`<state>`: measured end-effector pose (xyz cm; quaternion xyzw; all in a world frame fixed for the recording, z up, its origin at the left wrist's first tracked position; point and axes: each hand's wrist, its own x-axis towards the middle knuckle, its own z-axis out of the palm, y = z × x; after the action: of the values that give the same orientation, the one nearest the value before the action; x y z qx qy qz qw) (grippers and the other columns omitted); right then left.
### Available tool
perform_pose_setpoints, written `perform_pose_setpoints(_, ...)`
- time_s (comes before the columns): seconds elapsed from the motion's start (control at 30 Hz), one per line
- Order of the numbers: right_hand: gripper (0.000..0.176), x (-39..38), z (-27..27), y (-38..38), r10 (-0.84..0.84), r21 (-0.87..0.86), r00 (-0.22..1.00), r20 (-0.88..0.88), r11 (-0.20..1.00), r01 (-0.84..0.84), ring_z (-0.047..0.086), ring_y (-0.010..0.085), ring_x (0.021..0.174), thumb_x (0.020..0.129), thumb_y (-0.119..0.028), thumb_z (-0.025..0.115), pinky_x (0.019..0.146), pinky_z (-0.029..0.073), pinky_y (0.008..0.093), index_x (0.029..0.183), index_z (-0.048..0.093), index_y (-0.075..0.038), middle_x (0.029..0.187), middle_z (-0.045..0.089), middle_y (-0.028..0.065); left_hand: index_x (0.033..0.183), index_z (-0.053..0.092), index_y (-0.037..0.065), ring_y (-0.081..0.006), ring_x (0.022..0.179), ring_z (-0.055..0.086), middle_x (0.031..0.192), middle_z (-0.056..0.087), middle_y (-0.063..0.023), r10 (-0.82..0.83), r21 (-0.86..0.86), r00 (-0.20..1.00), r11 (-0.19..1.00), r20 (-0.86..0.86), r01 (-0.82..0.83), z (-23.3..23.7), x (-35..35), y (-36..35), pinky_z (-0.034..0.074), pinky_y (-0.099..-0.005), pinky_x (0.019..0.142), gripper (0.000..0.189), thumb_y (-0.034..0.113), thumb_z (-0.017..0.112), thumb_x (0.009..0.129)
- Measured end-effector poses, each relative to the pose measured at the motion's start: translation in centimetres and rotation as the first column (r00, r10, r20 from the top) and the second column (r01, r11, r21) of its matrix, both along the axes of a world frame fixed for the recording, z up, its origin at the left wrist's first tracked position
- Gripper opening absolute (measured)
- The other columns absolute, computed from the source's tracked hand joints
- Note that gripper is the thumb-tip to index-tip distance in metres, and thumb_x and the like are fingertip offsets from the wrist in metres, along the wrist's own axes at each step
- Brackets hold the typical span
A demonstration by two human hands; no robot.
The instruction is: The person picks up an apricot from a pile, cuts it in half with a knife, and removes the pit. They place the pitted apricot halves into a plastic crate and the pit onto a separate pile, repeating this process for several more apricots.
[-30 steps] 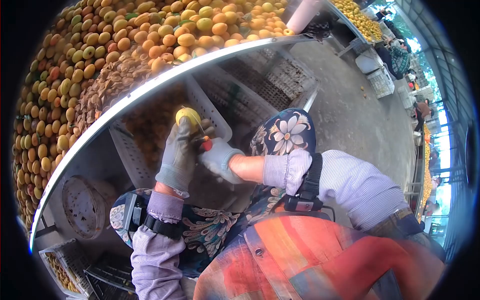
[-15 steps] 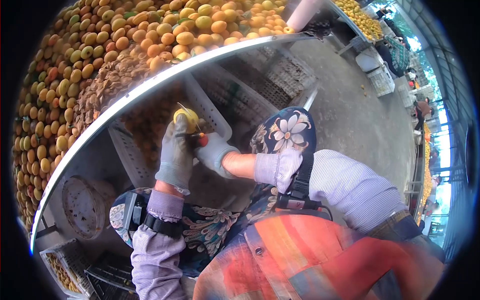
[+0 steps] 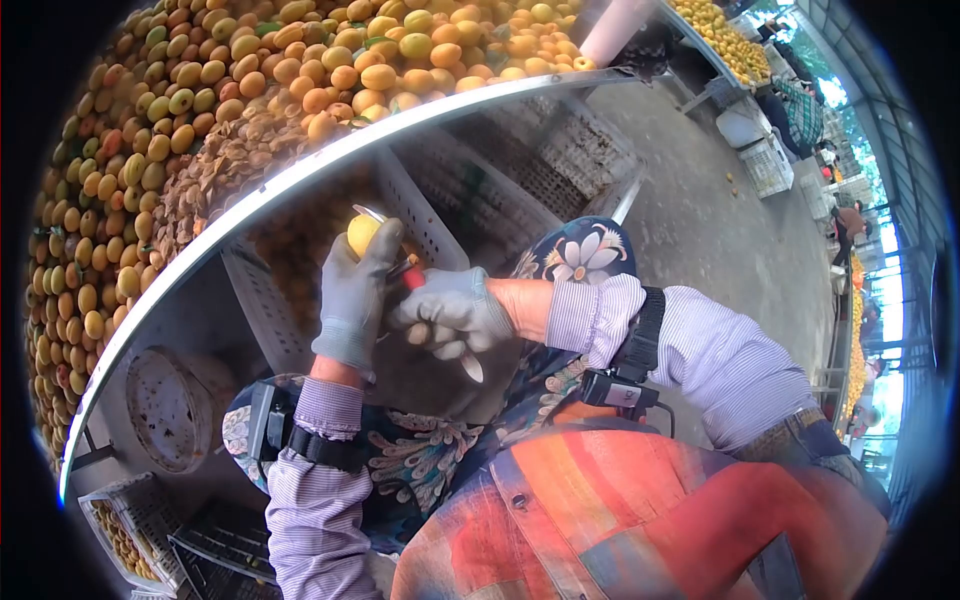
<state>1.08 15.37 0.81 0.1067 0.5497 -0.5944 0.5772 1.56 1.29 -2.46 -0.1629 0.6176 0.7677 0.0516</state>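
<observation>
My left hand (image 3: 355, 295), in a grey glove, holds a yellow fruit (image 3: 363, 235) by its fingers, above a crate of blurred orange pieces. My right hand (image 3: 455, 310), also gloved, is wrapped round a tool with a red handle (image 3: 412, 277). A thin metal blade (image 3: 370, 214) lies across the top of the fruit. Below my right fingers a pale, rounded tip (image 3: 472, 368) sticks out; I cannot make out what it belongs to. Both hands are close together, over my lap.
A rimmed table (image 3: 300, 165) heaped with orange fruit and a pile of brown pieces (image 3: 235, 150) curves in front. White crates (image 3: 425, 215) stand beneath it. A dirty bucket (image 3: 165, 410) is at the left. Other people (image 3: 848, 225) are far right.
My right hand has turned and moved slightly right and down, showing its curled fingers and the pale tip. The fruit is tilted differently in my left hand.
</observation>
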Motion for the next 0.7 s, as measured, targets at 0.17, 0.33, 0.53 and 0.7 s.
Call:
perform_pose_setpoints(0.17, 0.009, -0.1, -0.8, 1.0, 0.031, -0.155, 0.978, 0.205, 0.988, 0.001, 0.03, 0.0018, 0.041, 0.092, -0.016, 0.053, 0.037, 0.022, 0.0181, 0.084, 0.054, -0.011, 0.059, 0.039, -0.0067, 0.099, 0.053, 0.005, -0.0084, 0.075, 0.055, 0.086, 0.055, -0.0008, -0.072, 0.005, 0.996, 0.997, -0.047, 0.073, 0.7, 0.3, -0.3, 0.048, -0.0241, 0.067, 0.029, 0.031, 0.061, 0.092)
perform_pose_setpoints(0.33, 0.022, -0.1, -1.8, 1.9, 0.085, -0.394, 0.936, 0.341, 0.917, 0.06, 0.061, 0.0072, 0.07, 0.089, -0.008, 0.056, 0.057, 0.05, 0.0213, 0.11, 0.063, -0.007, 0.084, 0.064, 0.0015, 0.107, 0.053, 0.004, -0.0087, 0.079, 0.055, 0.087, 0.056, -0.0001, -0.149, 0.13, 0.98, 0.978, -0.131, 0.165, -0.3, 0.4, 0.1, 0.048, -0.0242, 0.07, 0.03, 0.029, 0.059, 0.093)
perform_pose_setpoints(0.53, 0.012, 0.3, 1.3, 0.7, 0.064, 0.098, 0.989, -0.131, 0.994, -0.052, 0.038, 0.0057, 0.042, 0.088, -0.019, 0.054, 0.036, 0.03, 0.0234, 0.094, 0.054, -0.009, 0.065, 0.05, -0.002, 0.128, 0.045, 0.005, -0.0117, 0.088, 0.059, 0.104, 0.055, -0.0059, -0.045, 0.136, 0.992, 0.989, -0.114, 0.061, 0.2, 0.2, 0.6, 0.054, -0.0268, 0.077, 0.045, 0.024, 0.063, 0.091)
perform_pose_setpoints(0.7, 0.015, -0.2, 0.2, 1.0, 0.045, 0.205, 0.988, -0.15, 0.979, -0.013, 0.042, 0.0102, 0.043, 0.086, -0.019, 0.052, 0.036, 0.035, 0.0283, 0.095, 0.055, -0.008, 0.067, 0.053, 0.0017, 0.124, 0.048, 0.005, -0.0132, 0.087, 0.059, 0.102, 0.058, -0.0066, -0.15, -0.12, 0.896, 0.987, -0.419, 0.109, -1.8, 0.3, 0.5, 0.053, -0.0266, 0.072, 0.038, 0.02, 0.061, 0.091)
